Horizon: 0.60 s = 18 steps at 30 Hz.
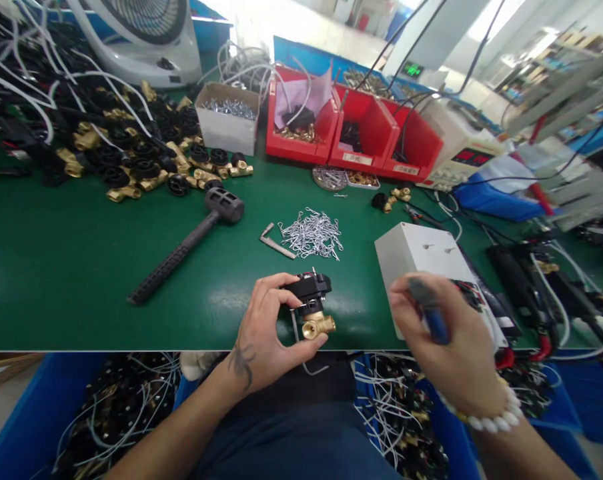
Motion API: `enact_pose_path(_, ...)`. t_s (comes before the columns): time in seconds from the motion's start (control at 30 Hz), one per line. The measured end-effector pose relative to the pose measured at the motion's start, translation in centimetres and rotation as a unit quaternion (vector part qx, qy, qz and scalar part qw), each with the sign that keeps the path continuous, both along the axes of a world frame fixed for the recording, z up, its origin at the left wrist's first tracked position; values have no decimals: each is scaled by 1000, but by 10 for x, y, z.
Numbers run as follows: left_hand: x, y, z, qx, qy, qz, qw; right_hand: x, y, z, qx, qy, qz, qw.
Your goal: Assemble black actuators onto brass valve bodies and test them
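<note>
My left hand [276, 327] is closed around a brass valve with a black plastic head, near the table's front edge. The valve's brass body [317, 327] faces down and its black head [309, 287] is on top. A thin cable hangs from it below the table edge. My right hand [439, 333], blurred by motion, grips a blue-handled tool [435, 323] in front of the grey box; its exact kind is too smeared to make out. A pile of metal cotter pins [312, 235] lies beyond my left hand, with a bent metal piece [276, 243] beside it.
A black rubber mallet [186, 250] lies to the left. Behind stand red bins [301, 150], a carton of pins [227, 130], brass valves [146, 177] and a fan [146, 40]. A grey box [411, 247] stands right; blue crates [26, 413] with wired parts sit below.
</note>
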<state>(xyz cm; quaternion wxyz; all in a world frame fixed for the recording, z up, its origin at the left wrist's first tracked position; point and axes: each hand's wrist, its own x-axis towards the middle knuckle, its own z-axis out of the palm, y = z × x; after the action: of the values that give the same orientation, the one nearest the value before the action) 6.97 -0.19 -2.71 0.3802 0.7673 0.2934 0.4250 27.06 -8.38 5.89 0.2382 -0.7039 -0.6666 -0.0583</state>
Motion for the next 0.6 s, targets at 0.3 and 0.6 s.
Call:
enact_pose_path(0.3,0,1,1,14,3,0,1000,0,1,-3,-65,-31,43,996)
enact_pose_path(0.6,0,1,0,25,7,0,1000,-2,-2,-7,-143,-22,64,987)
